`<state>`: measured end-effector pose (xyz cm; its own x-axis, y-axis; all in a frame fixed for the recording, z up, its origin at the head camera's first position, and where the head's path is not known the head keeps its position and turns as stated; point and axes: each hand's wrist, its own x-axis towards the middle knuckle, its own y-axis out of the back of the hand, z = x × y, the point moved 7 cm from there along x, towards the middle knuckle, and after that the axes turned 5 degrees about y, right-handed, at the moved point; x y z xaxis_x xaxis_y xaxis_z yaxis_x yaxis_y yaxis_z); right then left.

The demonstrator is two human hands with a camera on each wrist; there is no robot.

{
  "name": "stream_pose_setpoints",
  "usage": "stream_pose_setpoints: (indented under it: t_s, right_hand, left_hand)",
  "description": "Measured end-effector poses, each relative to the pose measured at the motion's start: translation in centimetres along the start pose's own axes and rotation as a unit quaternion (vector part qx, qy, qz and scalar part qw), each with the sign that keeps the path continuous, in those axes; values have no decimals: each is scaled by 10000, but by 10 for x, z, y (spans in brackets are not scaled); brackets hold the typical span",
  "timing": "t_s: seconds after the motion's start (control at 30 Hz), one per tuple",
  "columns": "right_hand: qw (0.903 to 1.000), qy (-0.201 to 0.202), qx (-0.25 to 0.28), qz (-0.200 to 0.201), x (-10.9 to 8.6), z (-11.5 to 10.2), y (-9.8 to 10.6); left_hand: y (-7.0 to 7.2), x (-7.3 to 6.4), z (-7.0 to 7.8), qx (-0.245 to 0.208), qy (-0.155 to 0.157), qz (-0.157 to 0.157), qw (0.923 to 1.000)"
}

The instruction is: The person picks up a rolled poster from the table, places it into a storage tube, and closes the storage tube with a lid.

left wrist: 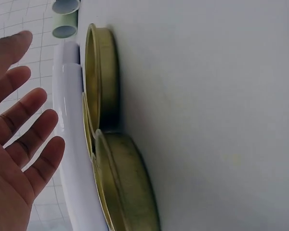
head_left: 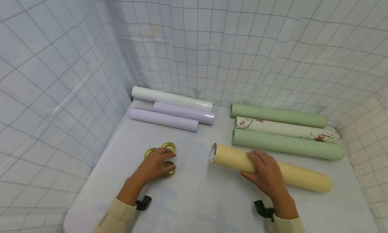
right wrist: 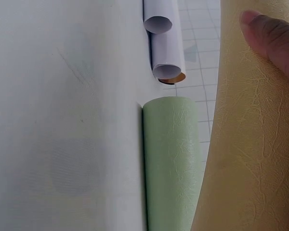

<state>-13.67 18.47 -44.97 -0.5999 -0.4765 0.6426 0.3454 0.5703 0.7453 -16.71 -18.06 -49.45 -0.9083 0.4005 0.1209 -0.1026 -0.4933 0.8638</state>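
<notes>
Straight below the left hand [head_left: 154,164], the gold lids [head_left: 169,146] are found clustered on the white desk [head_left: 194,199]. A gap is left there: in the left wrist view the fingers are seen spread apart, clear of the rims, with nothing gripped. Over on the right, the yellow roll [head_left: 233,158] is clamped near its middle by the right hand [head_left: 264,170], fingers and thumb curled round it, and it appears to be held up off the desk. Its long axis is set crosswise, the left end angled away from the person, the right end nearer. One yellow roll, then, and three lids counted; whether a fourth is hidden beneath the palm cannot be told.

Beyond, on the right, two green rolls [head_left: 288,144] are lined up, with one floral roll [head_left: 286,129] lying between them. Across on the left, two lilac rolls [head_left: 165,120] are counted, and behind them one white roll [head_left: 172,98] is placed by the gridded sheet [head_left: 197,34].
</notes>
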Motion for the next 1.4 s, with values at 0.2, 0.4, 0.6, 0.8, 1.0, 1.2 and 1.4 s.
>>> stream_pose_setpoints:
  t_s: [0.2, 0.4, 0.6, 0.8, 1.0, 1.2, 1.4]
  right_hand:
    - [10000, -47, 33, -40, 0, 1, 1]
    - [9999, -92, 63, -119, 0, 1, 0]
    - [9998, -139, 50, -136, -1, 1, -1]
    - [9998, -151, 43, -152, -2, 1, -2]
    - [9999, -83, 60, -69, -2, 0, -2]
    - [10000, -78, 28, -38, -2, 0, -1]
    - [9999, -102, 43, -102, -3, -1, -1]
  left_hand:
    - [-6, -8, 2, 234, 13, -316, 9992]
    - [-11, -16, 0, 404, -177, -360, 9984]
    - [-14, -19, -2, 624, -223, -475, 9967]
    - [-19, -20, -3, 826, -183, -575, 9948]
    - [-20, -21, -4, 903, -112, -522, 9945]
    - [-16, -17, 0, 730, -195, -262, 9968]
    - [-9, -8, 11, 357, -201, -119, 9991]
